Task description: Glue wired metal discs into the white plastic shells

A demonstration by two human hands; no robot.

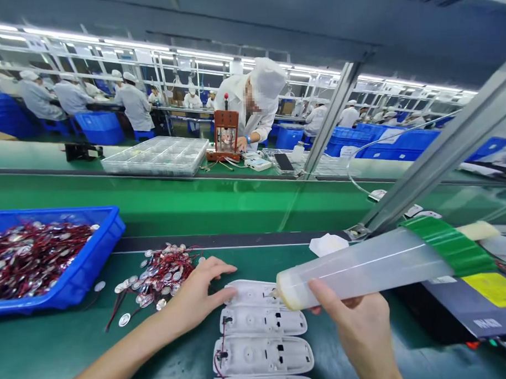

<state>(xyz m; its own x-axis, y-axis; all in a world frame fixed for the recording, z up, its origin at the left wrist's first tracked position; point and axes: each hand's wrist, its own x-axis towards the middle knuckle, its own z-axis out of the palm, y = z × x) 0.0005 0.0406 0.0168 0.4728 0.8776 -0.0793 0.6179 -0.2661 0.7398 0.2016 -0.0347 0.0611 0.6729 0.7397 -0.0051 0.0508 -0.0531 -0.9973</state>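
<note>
A column of white plastic housings (250,352) lies on the green bench, inner sides up, some with red and black wires. My left hand (196,291) is at the left end of the farthest housing (249,293); its thumb touches or nearly touches the edge, fingers stretched and apart. In my right hand (359,321) is a translucent plastic bottle (363,262) with a green band at its wide end. The bottle is tilted, its narrow tip at the right part of the farthest housing. Left of my left hand lies a pile of round metal discs with red wires (167,272).
A blue bin (90,272) of wired discs stands at left. At right are a dark device (468,309) with a yellow label and a slanted metal post (434,161). White crumpled paper (327,244) lies behind the bottle. Across the green belt (195,200), a co-worker (250,101) bends over a fixture.
</note>
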